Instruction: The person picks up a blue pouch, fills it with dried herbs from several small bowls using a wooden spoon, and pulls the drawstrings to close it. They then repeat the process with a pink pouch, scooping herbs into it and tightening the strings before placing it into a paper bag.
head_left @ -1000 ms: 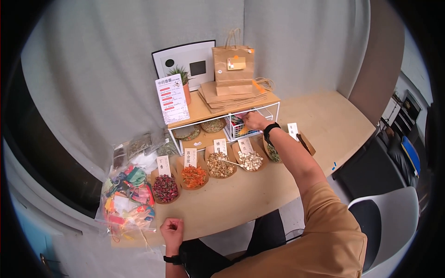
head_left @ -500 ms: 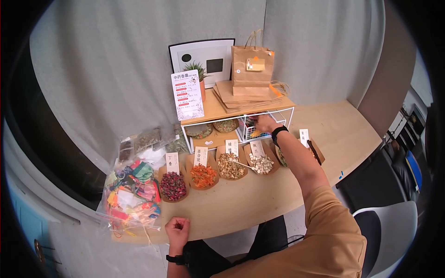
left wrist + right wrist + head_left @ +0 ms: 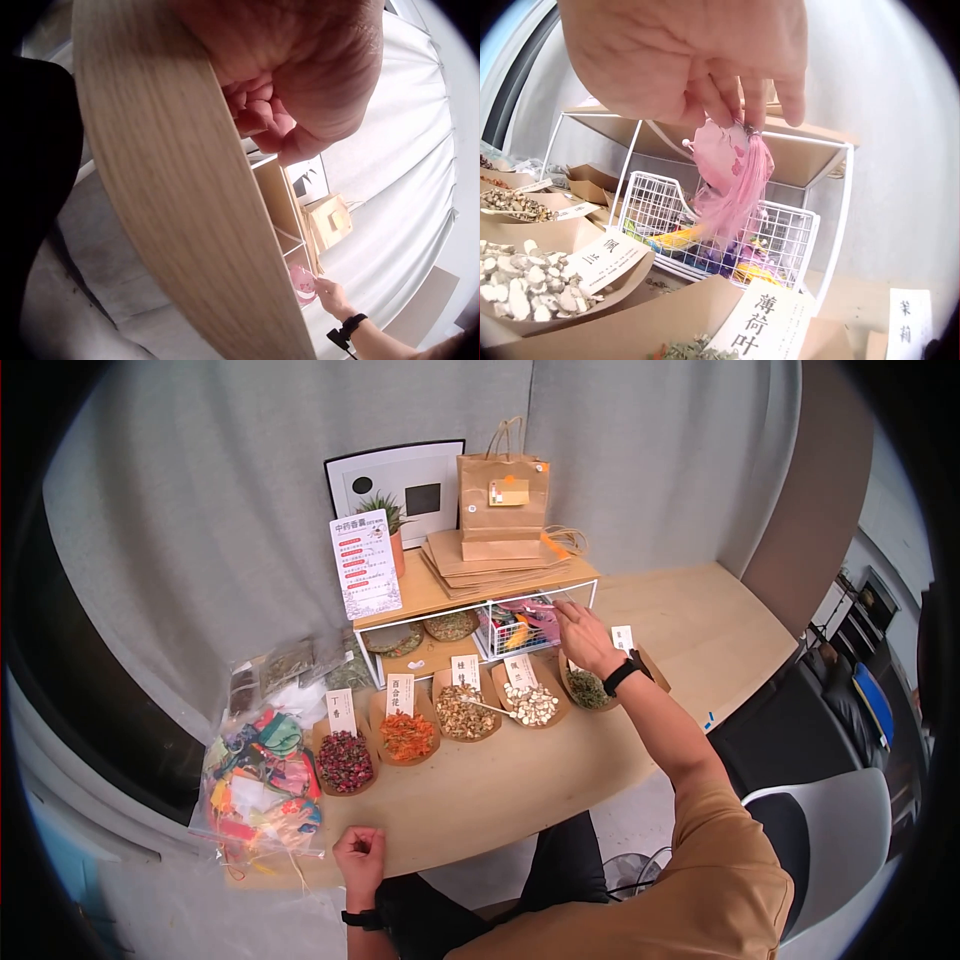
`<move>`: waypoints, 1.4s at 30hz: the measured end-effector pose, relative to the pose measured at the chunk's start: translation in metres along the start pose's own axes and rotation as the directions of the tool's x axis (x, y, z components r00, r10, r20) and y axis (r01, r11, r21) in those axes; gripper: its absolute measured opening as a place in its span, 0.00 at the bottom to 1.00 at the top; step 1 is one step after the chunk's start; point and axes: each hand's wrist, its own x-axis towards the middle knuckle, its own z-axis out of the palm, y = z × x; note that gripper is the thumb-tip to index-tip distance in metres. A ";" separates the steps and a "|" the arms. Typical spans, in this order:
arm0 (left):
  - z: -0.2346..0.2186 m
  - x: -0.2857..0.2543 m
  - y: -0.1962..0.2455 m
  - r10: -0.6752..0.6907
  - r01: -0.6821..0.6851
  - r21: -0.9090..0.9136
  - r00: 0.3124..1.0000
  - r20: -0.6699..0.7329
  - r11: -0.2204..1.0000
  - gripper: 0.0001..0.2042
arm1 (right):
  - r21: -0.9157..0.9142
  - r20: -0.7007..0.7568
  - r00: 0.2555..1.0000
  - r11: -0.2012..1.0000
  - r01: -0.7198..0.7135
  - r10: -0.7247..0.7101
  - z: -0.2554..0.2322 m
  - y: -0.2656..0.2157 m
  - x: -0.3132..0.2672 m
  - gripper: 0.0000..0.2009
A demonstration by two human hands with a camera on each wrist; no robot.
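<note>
The right hand (image 3: pixel 592 640) is moving toward three o'clock, pinching a pink sachet (image 3: pixel 717 161) whose hanging tassel (image 3: pixel 742 187) could be snagging the basket (image 3: pixel 789 231), left hand (image 3: pixel 360 857) curling loosely.

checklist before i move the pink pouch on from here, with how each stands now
1. Pouch gripped: ok, right hand pinches it near the top.
2. Tassel free of basket: cannot tell, they overlap in view.
3. Left hand free: ok, no item seen in it, at the table edge.
4. Way from basket toward person unobstructed: not ok, green herbs stand in front.
5. Pouch filled: cannot tell.
</note>
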 end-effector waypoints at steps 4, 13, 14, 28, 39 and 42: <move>-0.002 0.001 -0.006 0.007 -0.007 -0.005 1.000 -0.004 1.000 0.06 | 0.025 -0.140 0.990 1.000 0.002 0.001 -0.031 0.002 -0.020 0.17; -0.004 0.000 -0.003 0.004 -0.005 0.027 1.000 0.001 1.000 0.05 | 0.539 -0.625 0.654 0.842 -0.032 0.426 -0.101 -0.027 -0.080 0.10; -0.006 0.001 -0.005 -0.001 0.001 0.000 1.000 -0.016 1.000 0.05 | 0.798 -0.521 0.581 0.599 0.070 0.625 -0.101 -0.037 -0.089 0.08; 0.062 -0.033 0.110 0.135 0.012 -0.305 0.880 0.455 0.952 0.04 | 0.243 0.649 0.761 -0.950 -0.194 0.011 -0.053 -0.264 -0.188 0.06; 0.069 -0.042 0.089 -0.103 0.228 -0.199 0.863 0.495 0.953 0.03 | 0.757 0.589 0.759 -0.519 -0.398 0.278 -0.060 -0.264 -0.184 0.06; 0.071 -0.039 0.089 -0.118 0.122 0.013 0.915 0.385 0.992 0.04 | 0.797 0.547 0.789 -0.463 -0.387 0.281 -0.060 -0.267 -0.181 0.07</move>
